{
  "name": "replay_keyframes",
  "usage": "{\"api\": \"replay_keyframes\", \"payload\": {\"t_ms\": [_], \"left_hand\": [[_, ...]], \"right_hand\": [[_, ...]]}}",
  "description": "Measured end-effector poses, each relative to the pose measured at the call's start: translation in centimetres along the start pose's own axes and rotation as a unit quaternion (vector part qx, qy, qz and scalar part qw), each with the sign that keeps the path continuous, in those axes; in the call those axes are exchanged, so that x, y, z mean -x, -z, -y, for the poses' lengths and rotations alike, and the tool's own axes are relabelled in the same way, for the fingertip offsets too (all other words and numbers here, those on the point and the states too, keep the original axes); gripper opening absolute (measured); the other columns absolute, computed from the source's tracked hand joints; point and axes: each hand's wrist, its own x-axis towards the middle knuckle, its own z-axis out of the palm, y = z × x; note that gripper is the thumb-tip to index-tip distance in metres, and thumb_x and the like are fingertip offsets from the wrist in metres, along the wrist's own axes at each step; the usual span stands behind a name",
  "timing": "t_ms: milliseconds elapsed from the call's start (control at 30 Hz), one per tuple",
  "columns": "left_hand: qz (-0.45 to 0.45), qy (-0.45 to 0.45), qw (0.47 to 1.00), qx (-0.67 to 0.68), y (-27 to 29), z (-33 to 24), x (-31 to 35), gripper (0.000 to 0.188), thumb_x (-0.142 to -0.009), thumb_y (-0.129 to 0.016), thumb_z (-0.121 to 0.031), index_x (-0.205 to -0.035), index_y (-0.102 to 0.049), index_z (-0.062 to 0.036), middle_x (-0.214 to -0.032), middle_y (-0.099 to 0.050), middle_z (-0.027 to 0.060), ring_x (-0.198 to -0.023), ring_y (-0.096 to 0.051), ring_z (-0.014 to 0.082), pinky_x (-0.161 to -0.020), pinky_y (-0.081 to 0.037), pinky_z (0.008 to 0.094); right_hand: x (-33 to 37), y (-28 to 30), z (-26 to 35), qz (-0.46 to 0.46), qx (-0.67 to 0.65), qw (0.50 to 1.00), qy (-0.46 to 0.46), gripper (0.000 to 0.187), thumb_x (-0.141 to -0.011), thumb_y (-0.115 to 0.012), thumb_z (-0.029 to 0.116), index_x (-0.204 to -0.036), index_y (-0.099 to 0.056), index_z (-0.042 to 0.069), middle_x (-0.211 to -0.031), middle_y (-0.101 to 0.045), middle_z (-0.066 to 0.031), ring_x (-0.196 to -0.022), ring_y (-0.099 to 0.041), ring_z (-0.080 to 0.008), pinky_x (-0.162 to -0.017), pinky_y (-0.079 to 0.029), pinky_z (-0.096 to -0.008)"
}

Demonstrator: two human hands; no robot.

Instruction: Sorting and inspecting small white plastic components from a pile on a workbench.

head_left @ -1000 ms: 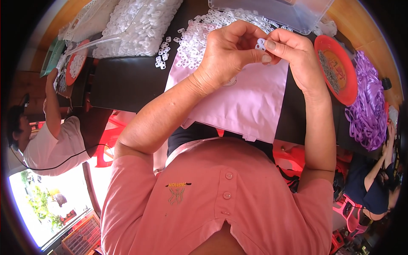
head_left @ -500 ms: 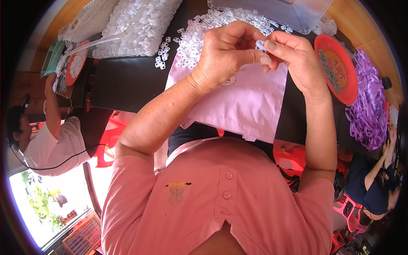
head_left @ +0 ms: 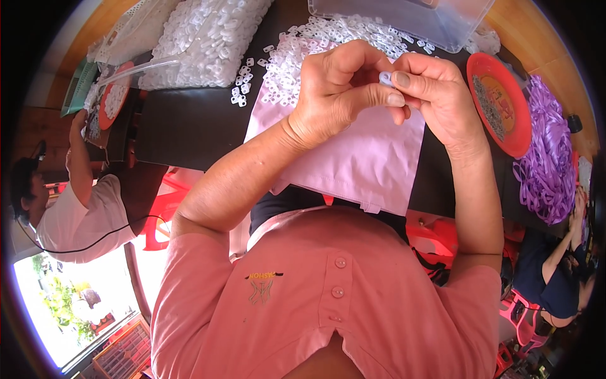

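Note:
A small white plastic piece with holes (head_left: 386, 78) is pinched between my two hands above the table. My left hand (head_left: 341, 82) is closed, its thumb and fingertips pressed together just beside the piece. From the other side, my right hand (head_left: 440, 90) grips it between thumb and finger. Some fingertips of both hands are hidden behind the thumbs. Under the hands lies a pink cloth (head_left: 360, 167), with a heap of similar white pieces (head_left: 281, 72) spread across its far end.
A clear bag of white pieces (head_left: 202, 47) stands at the far left, a clear plastic bin (head_left: 410, 22) at the back. On the right are a red plate of small grey metal parts (head_left: 514, 120) and a bundle of purple ribbon straps (head_left: 546, 158). Other people sit on both sides.
Both hands have come slightly nearer to me and lower in the picture, with the white piece still between them. The piece has tilted a little.

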Motion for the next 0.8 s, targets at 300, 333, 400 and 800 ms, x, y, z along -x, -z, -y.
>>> {"api": "replay_keyframes", "payload": {"t_ms": [300, 333, 400, 800], "left_hand": [[0.005, -0.045, 0.998, -0.031, -0.1, 0.6, 0.1, 0.025, -0.077, -0.078, -0.001, -0.093, -0.059, 0.0002, -0.081, -0.067, 0.0049, -0.074, -0.067, 0.0096, -0.064, -0.054, 0.0213], [-0.002, -0.034, 0.999, -0.014, -0.2, 0.5, 0.2, 0.028, -0.074, -0.081, -0.003, -0.095, -0.062, -0.0006, -0.083, -0.067, 0.0023, -0.073, -0.063, 0.0056, -0.063, -0.052, 0.0195], [-0.002, -0.024, 1.000, -0.020, -0.1, 0.2, 0.1, 0.029, -0.073, -0.082, -0.004, -0.095, -0.063, -0.0010, -0.081, -0.068, 0.0031, -0.072, -0.064, 0.0058, -0.063, -0.052, 0.0193], [-0.055, -0.020, 0.997, 0.051, -0.5, 1.9, -0.8, 0.027, -0.075, -0.081, -0.006, -0.094, -0.063, -0.0028, -0.072, -0.064, 0.0007, -0.064, -0.062, 0.0051, -0.058, -0.048, 0.0192]], "right_hand": [[0.0, 0.2, -0.3, 0.010, 0.017, 1.000, 0.002, 0.020, -0.090, -0.064, 0.020, -0.082, -0.064, 0.001, -0.069, -0.060, -0.0015, -0.055, -0.057, -0.0098, -0.053, -0.040, -0.0206], [-0.1, 0.4, -0.5, 0.018, 0.012, 1.000, -0.003, 0.021, -0.091, -0.064, 0.020, -0.083, -0.064, 0.001, -0.070, -0.061, -0.0018, -0.056, -0.057, -0.0097, -0.053, -0.040, -0.0206], [-0.2, 0.5, -0.4, 0.025, 0.008, 1.000, 0.002, 0.022, -0.091, -0.063, 0.021, -0.083, -0.064, 0.001, -0.070, -0.061, -0.0018, -0.056, -0.057, -0.0096, -0.053, -0.040, -0.0208], [-0.3, 0.1, 0.0, -0.010, -0.002, 0.999, 0.035, 0.022, -0.093, -0.060, 0.021, -0.083, -0.063, 0.001, -0.069, -0.059, -0.0019, -0.057, -0.056, -0.0103, -0.056, -0.041, -0.0214]]}}
